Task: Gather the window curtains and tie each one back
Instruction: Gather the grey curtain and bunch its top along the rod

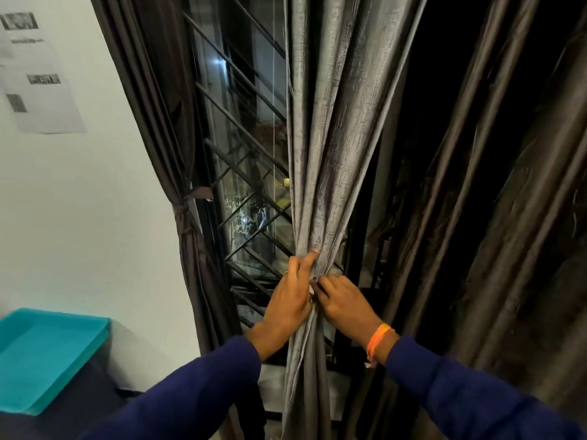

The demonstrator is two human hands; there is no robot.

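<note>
Grey curtain hangs vertical btwn hands, left hand & right hand both pinching its gathered waist, tie prob. hidden there.

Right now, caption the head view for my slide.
Both hands bunch the grey curtain; left curtain already tied.

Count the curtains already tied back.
1: the dark curtain at the window's left edge, beside the wall, is tied. The grey curtain is only bunched in both hands; the curtains at right hang loose, partly in shadow.
</note>
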